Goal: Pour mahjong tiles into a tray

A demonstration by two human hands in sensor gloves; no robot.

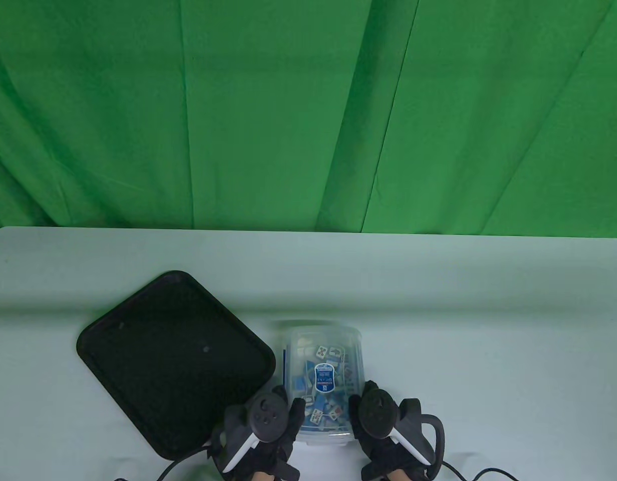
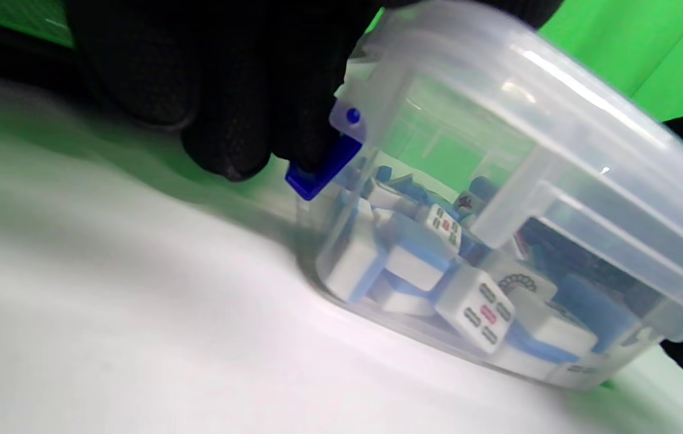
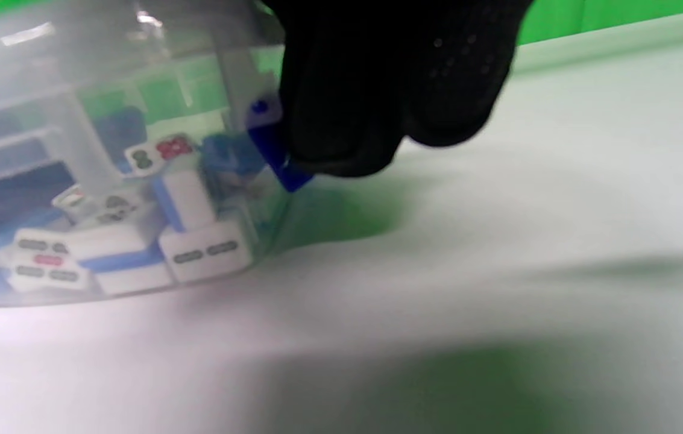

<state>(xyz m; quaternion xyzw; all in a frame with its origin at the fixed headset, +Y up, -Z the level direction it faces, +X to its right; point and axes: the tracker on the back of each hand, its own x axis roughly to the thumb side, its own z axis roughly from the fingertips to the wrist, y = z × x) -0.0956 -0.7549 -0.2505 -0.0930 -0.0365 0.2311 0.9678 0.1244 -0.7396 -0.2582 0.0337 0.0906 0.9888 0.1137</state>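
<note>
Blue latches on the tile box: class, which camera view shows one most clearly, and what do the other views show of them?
The left wrist view: the latch is sharp, under the left hand's fingers. The right wrist view shows the other latch, blurred, at the right hand. In the table view, the hands hide both.

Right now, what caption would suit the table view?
Both gloved hands, left hand and right hand, flank a lidded clear box of mahjong tiles beside a black tray.
</note>
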